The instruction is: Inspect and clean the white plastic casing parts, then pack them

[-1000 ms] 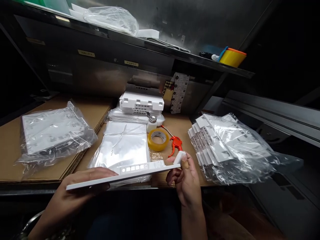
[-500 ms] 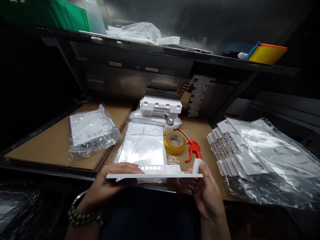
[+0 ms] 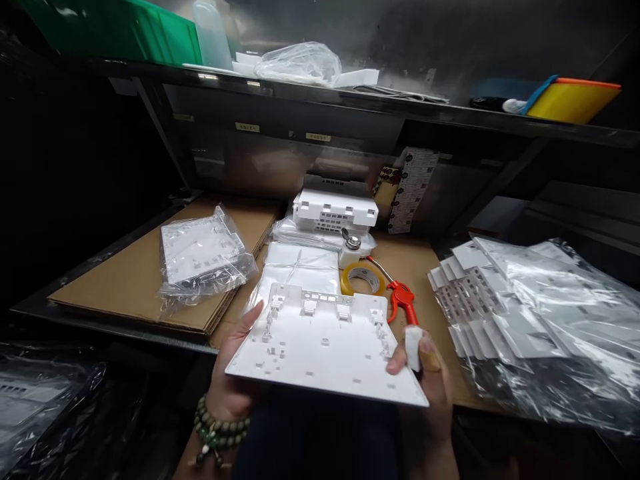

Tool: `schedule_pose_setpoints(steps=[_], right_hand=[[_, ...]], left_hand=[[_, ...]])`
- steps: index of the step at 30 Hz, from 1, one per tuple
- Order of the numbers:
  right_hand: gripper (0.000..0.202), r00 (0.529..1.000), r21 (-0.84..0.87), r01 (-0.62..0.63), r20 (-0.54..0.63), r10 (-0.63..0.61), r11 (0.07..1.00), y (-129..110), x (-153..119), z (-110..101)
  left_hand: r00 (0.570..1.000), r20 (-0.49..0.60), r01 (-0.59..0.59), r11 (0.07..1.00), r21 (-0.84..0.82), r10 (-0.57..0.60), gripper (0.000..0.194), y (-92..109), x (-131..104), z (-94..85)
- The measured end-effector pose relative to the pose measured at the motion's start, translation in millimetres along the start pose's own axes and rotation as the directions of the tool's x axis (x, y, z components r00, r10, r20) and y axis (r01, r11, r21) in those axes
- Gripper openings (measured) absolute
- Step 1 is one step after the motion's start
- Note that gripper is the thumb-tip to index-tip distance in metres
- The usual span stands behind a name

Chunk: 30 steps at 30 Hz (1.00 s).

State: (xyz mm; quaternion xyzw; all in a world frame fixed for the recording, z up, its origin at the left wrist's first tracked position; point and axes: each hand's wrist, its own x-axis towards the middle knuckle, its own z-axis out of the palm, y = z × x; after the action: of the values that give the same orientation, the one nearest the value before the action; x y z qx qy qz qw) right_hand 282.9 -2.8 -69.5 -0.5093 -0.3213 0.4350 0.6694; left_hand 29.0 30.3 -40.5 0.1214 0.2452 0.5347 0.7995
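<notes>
A white plastic panel [image 3: 330, 360] with clips and a row of small windows along its far edge is held between both hands, its inner face tilted toward me. My left hand [image 3: 235, 373] grips the left edge, most fingers hidden beneath. On the right edge, my right hand [image 3: 430, 373] has its thumb on top of the panel. A folded white wipe [image 3: 413, 347] is also tucked in the right hand's fingers. Just beyond the panel lie a stack of clear plastic bags [image 3: 300, 267], a roll of yellow tape [image 3: 364, 279] and a red air blow gun [image 3: 401, 298].
A bagged white panel [image 3: 205, 250] rests on cardboard sheets [image 3: 125, 287] at left. Several bagged panels [image 3: 540, 300] are piled at right. Behind stand a pump bottle [image 3: 350, 250] and white housings [image 3: 335, 210]. Overhead, a shelf [image 3: 425, 110] carries a green bin [image 3: 115, 33].
The panel has turned from nearly edge-on to showing its inner face, its near edge lower. Both hands tilted with it, and the camera view has shifted slightly left.
</notes>
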Motion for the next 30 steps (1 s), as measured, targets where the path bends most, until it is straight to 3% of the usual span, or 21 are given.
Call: schedule_pose_setpoints(steps=[3,8,9,11,12,14,16,18,21,23,30], right_hand=[[0.04,0.997,-0.09,0.034,0.071,-0.028,0.995,5.1,6.8,-11.4],[0.034,0.959,-0.32,0.273,0.017,-0.283,0.907,2.4,12.4,-17.8],[0.029,0.953,-0.345,0.297,0.04,-0.302,0.89,-1.4,6.9,-12.0],[0.021,0.924,-0.381,0.379,0.2,-0.325,0.843,-11.0,-10.7,6.8],[0.019,0.885,-0.382,0.447,0.319,-0.339,0.809,-15.8,-21.0,18.9],[0.023,0.757,-0.335,0.597,0.536,-0.374,0.729,-23.4,-40.2,44.2],[0.026,0.646,-0.278,0.696,0.645,-0.408,0.663,-26.5,-53.0,64.8],[0.023,0.592,-0.253,0.744,0.68,-0.433,0.619,-26.0,-58.0,75.8],[0.018,0.564,-0.259,0.77,0.704,-0.432,0.583,-23.5,-56.5,77.0],[0.016,0.575,-0.276,0.766,0.698,-0.427,0.58,-22.3,-55.5,75.0],[0.02,0.569,-0.28,0.786,0.676,-0.468,0.551,-18.6,-63.6,78.1]], left_hand=[[0.978,0.04,0.206,0.976,-0.064,-0.204,0.06,3.1,1.1,2.8],[0.986,-0.002,0.163,0.98,-0.115,-0.164,0.062,3.5,4.9,10.1],[0.988,0.002,0.153,0.981,-0.121,-0.154,0.062,1.7,5.7,12.8],[0.992,0.015,0.13,0.983,-0.134,-0.129,0.061,-3.7,6.8,20.4],[0.993,0.023,0.115,0.983,-0.142,-0.113,0.061,-6.8,7.1,25.2],[0.996,0.037,0.087,0.983,-0.159,-0.082,0.059,-12.5,6.9,35.4],[0.997,0.05,0.067,0.983,-0.17,-0.059,0.058,-16.3,6.0,44.5],[0.998,0.043,0.051,0.983,-0.177,-0.044,0.057,-17.7,4.8,50.0],[1.0,0.011,0.022,0.983,-0.185,-0.02,0.055,-17.2,3.5,51.2],[1.0,0.013,0.013,0.983,-0.184,-0.011,0.056,-17.2,3.1,49.7],[0.985,0.171,0.062,0.981,-0.183,-0.031,0.059,-12.8,0.4,37.7]])
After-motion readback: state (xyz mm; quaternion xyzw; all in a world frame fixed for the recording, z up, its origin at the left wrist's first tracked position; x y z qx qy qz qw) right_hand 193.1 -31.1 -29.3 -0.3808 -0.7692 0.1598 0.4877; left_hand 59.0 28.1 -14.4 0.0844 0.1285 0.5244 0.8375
